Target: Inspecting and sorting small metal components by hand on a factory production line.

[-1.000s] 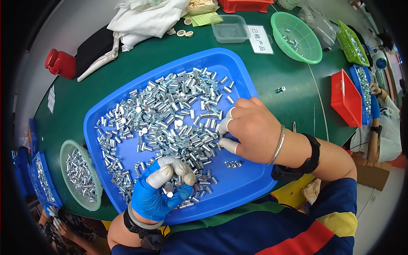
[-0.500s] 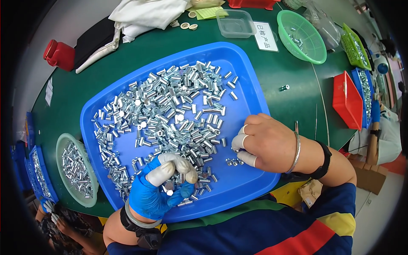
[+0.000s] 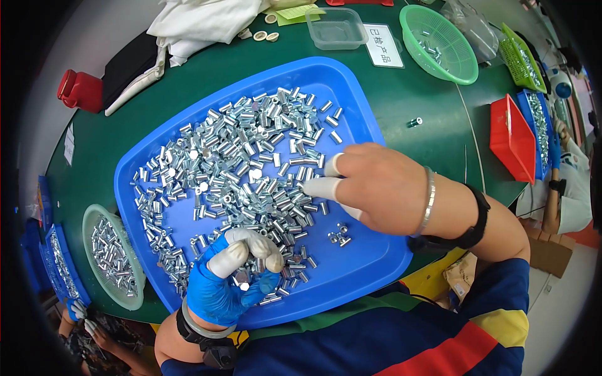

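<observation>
metal sleeves [image 3: 269,202] mid-frame: likely stiff, light, slick; pinch mid-length. right hand [image 3: 379,188] unclenched among them; left hand [image 3: 221,285] curled, can't tell if gripping.

White sign [image 3: 384,46] w/ blk Chinese chars (on grn table [image 3: 401,94]).

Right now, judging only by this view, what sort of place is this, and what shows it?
Probably a factory workshop: a blue tray heaped with small metal parts, a green basket holding more, and a co-worker at far right beside similar pieces.
</observation>
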`<action>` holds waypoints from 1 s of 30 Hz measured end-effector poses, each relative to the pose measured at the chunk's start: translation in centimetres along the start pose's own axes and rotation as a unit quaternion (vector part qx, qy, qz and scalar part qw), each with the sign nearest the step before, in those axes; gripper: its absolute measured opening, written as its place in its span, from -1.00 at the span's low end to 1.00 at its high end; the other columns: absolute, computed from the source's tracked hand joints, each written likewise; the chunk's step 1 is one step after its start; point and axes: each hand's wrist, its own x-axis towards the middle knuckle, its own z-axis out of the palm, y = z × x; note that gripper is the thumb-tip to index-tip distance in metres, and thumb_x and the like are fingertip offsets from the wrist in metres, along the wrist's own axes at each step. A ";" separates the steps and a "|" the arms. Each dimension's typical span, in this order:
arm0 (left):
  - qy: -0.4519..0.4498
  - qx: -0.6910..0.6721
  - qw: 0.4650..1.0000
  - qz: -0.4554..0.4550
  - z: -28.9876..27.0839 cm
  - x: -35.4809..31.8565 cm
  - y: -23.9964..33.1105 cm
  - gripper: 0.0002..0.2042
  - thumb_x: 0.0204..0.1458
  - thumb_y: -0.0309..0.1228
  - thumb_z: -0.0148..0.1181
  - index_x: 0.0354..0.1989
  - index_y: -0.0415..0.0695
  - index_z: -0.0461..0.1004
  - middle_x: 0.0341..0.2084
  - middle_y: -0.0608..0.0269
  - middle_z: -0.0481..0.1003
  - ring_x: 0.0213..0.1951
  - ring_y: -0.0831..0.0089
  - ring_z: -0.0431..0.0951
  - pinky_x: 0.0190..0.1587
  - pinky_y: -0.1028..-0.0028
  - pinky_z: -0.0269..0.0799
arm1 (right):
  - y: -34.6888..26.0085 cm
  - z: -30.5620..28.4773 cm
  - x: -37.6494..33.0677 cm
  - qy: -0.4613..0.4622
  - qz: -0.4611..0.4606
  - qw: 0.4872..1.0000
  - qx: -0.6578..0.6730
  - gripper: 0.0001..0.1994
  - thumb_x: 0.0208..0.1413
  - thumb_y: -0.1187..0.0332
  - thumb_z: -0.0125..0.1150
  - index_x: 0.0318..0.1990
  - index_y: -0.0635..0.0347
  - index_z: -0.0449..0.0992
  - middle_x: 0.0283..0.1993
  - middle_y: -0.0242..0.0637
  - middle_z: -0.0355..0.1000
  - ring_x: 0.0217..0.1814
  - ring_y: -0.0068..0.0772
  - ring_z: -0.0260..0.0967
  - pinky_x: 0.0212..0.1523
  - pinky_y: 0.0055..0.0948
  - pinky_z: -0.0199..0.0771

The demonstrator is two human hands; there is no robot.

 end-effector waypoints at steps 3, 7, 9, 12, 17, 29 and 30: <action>-0.017 -0.002 1.000 0.008 -0.4 0.2 -0.2 -0.75 0.04 -0.24 0.06 -0.36 -0.21 0.39 -0.42 0.05 0.44 -0.31 0.34 0.41 -0.42 0.51 0.36 | 1.0 1.3 1.5 0.009 -0.047 0.998 -0.036 -0.80 -0.23 0.50 0.16 -0.34 0.20 0.51 -0.42 -0.27 0.34 -0.28 -0.21 0.31 -0.24 -0.32 0.33; -0.021 -0.013 1.000 0.014 -0.4 0.0 -0.2 -0.77 0.05 -0.25 0.06 -0.37 -0.20 0.39 -0.42 0.06 0.43 -0.30 0.32 0.41 -0.40 0.49 0.36 | 0.9 1.0 1.6 -0.014 -0.054 0.998 -0.038 -0.84 -0.22 0.47 0.17 -0.38 0.21 0.48 -0.47 -0.26 0.31 -0.30 -0.20 0.31 -0.25 -0.32 0.34; -0.020 -0.018 1.000 0.014 -0.3 0.1 -0.1 -0.77 0.05 -0.26 0.06 -0.37 -0.20 0.39 -0.42 0.06 0.43 -0.29 0.32 0.40 -0.39 0.48 0.36 | 1.1 1.4 1.2 -0.004 -0.043 0.998 -0.035 -0.86 -0.22 0.47 0.17 -0.40 0.20 0.47 -0.48 -0.26 0.31 -0.31 -0.20 0.31 -0.26 -0.32 0.34; -0.017 -0.020 1.000 -0.007 -0.2 0.0 0.0 -0.79 0.06 -0.27 0.05 -0.37 -0.20 0.39 -0.43 0.07 0.43 -0.29 0.32 0.40 -0.36 0.47 0.36 | 1.4 1.7 0.6 0.017 -0.026 0.999 -0.027 -0.89 -0.23 0.47 0.18 -0.44 0.19 0.46 -0.49 -0.25 0.31 -0.33 -0.20 0.32 -0.27 -0.31 0.34; -0.020 -0.024 1.000 0.003 -0.2 0.0 -0.1 -0.79 0.07 -0.28 0.04 -0.37 -0.20 0.39 -0.43 0.07 0.43 -0.29 0.32 0.40 -0.36 0.47 0.36 | 0.7 0.6 -0.2 -0.017 -0.016 1.000 -0.012 -0.89 -0.18 0.46 0.19 -0.43 0.18 0.45 -0.49 -0.25 0.32 -0.34 -0.21 0.32 -0.28 -0.32 0.35; -0.010 -0.017 1.000 -0.014 -0.1 0.2 0.1 -0.79 0.06 -0.27 0.04 -0.35 -0.20 0.39 -0.42 0.06 0.44 -0.30 0.33 0.40 -0.38 0.48 0.34 | 0.2 0.3 -1.9 -0.020 -0.009 1.000 0.010 -0.79 -0.20 0.51 0.21 -0.31 0.19 0.48 -0.46 -0.30 0.31 -0.33 -0.24 0.30 -0.29 -0.37 0.36; -0.014 -0.017 1.000 -0.006 -0.2 0.2 -0.1 -0.78 0.05 -0.27 0.04 -0.36 -0.20 0.39 -0.42 0.06 0.44 -0.30 0.33 0.40 -0.39 0.48 0.34 | 0.2 0.3 -1.9 -0.025 -0.006 1.000 0.011 -0.79 -0.20 0.51 0.21 -0.31 0.19 0.47 -0.46 -0.30 0.31 -0.33 -0.24 0.30 -0.29 -0.37 0.36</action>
